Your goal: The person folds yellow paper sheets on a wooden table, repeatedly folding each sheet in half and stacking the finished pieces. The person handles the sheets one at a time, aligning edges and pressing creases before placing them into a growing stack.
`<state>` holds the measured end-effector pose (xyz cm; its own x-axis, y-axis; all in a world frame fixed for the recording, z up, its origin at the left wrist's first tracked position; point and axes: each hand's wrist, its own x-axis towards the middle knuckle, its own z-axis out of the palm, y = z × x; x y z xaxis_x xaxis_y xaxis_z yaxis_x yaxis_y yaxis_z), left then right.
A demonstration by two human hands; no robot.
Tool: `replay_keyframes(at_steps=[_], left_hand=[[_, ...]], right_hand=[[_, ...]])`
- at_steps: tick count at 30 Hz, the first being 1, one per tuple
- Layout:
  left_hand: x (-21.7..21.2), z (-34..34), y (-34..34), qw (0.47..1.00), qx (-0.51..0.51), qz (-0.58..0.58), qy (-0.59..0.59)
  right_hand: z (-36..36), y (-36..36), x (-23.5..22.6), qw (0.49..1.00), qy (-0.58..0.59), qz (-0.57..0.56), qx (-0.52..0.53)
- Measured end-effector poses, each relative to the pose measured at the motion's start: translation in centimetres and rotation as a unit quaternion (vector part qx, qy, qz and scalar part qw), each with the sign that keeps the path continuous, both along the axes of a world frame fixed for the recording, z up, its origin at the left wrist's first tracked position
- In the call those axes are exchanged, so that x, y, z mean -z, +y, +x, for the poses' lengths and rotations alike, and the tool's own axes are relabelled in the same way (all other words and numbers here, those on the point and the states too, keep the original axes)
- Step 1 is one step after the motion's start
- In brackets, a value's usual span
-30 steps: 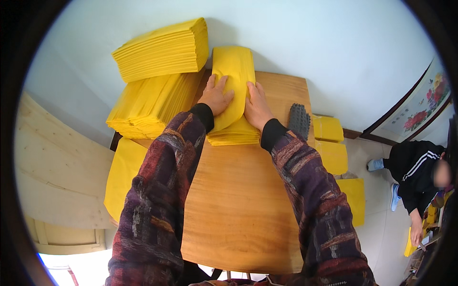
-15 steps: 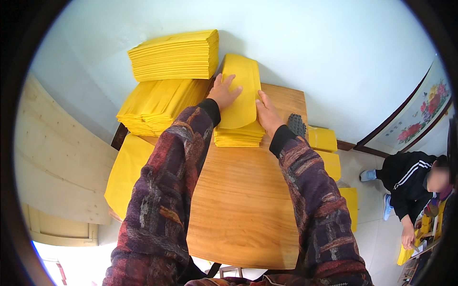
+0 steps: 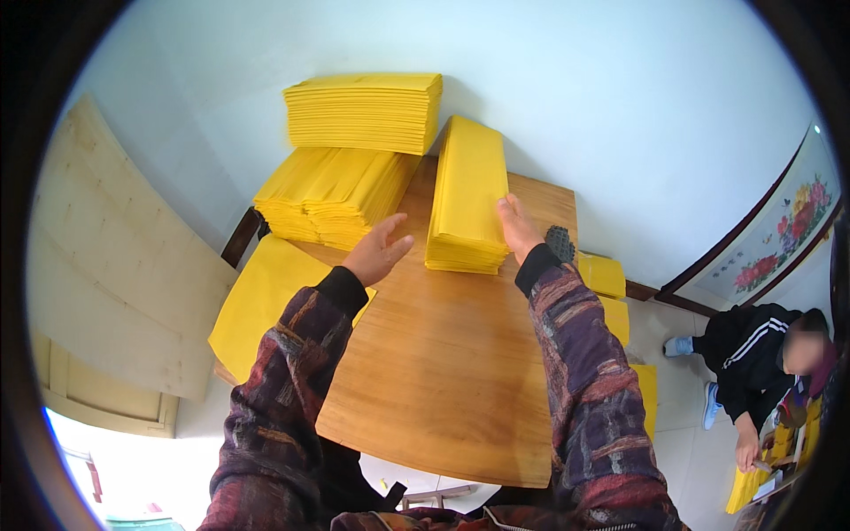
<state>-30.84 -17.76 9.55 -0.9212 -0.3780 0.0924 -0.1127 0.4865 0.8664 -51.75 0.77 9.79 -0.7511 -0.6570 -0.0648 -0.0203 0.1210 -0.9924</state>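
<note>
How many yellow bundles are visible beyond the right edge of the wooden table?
3 visible: one yellow bundle nearest the wall, a second bundle below it in view, and a third bundle lowest, partly behind the right sleeve. That sleeve may hide more.

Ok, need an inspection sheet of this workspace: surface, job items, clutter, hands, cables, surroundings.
Surface: wooden table, brown top.
Job items: middle yellow stack; two more yellow stacks to its left.
Clutter: dark grey bumpy object, partly hidden by sleeve.
Hands: left hand open, apart from the middle stack; right hand at its right edge.
Cables: nothing seen.
Surroundings: pale wall; floral picture and co-worker, right.
</note>
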Motion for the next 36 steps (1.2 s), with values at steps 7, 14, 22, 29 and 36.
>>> replay_keyframes(at_steps=[7, 14, 22, 29, 36], left_hand=[[0.1, -4.5, 0.3, 0.998, -0.045, 0.006, 0.043], [-1.2, -12.6, 0.5, 0.939, -0.045, 0.340, 0.023], [0.6, -12.4, 0.9, 0.893, -0.039, 0.448, 0.026], [-0.1, -13.2, 0.6, 0.942, -0.078, 0.315, 0.091], [2.7, -14.5, 0.1, 0.998, -0.053, 0.035, -0.021]], right_hand=[[-1.4, -1.2, 0.4, 0.995, 0.087, 0.023, 0.033], [-4.0, -2.1, 1.0, 0.985, -0.110, -0.117, -0.063], [-3.1, -4.3, 1.4, 0.999, -0.026, -0.009, -0.037], [-3.8, -3.7, 1.0, 0.997, -0.066, -0.038, -0.012], [-4.3, -4.3, 4.0, 0.996, 0.077, 0.045, 0.008]])
